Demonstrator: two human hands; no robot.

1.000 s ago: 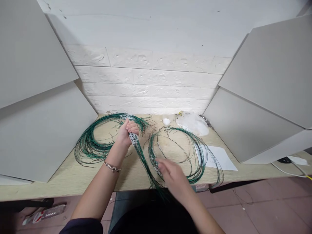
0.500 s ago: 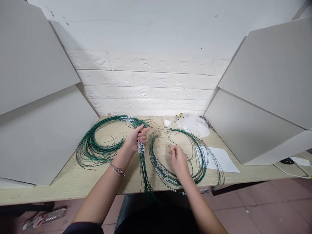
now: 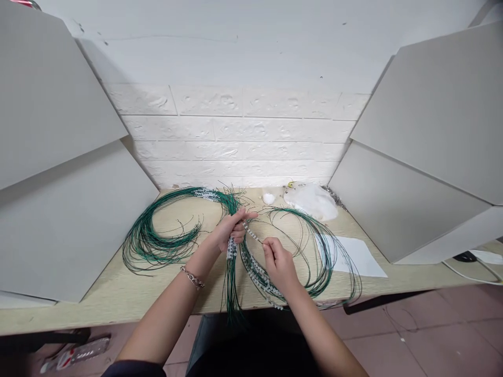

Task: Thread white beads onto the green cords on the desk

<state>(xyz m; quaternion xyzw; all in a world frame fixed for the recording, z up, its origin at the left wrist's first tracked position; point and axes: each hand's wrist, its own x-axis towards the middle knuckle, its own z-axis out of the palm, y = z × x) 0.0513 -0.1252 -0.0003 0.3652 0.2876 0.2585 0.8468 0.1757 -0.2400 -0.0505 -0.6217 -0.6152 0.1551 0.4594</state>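
Note:
My left hand (image 3: 231, 229) is closed around a bundle of green cords (image 3: 232, 272) strung with small white beads. The cords' loose ends hang down past the table's front edge. In a pinch, my right hand (image 3: 280, 262) holds one thin cord with a row of white beads (image 3: 252, 232), stretched slantwise up to the left hand's fingers. Just below and around my right hand lies a coil of beaded green cords (image 3: 326, 267). Another large coil of green cords (image 3: 143, 230), with white beads near its top, lies left of my left hand.
A white sheet of paper (image 3: 361, 256) lies under the right coil. Behind it rest a white plastic bag (image 3: 312, 201) and a small white item (image 3: 269, 198). Grey panels (image 3: 78, 220) flank the table on both sides. A clear plastic bottle (image 3: 88, 350) is on the floor.
My left hand has shifted slightly right with its bundle. My right hand has come a little left, and the beaded cord now reaches my left fingers.

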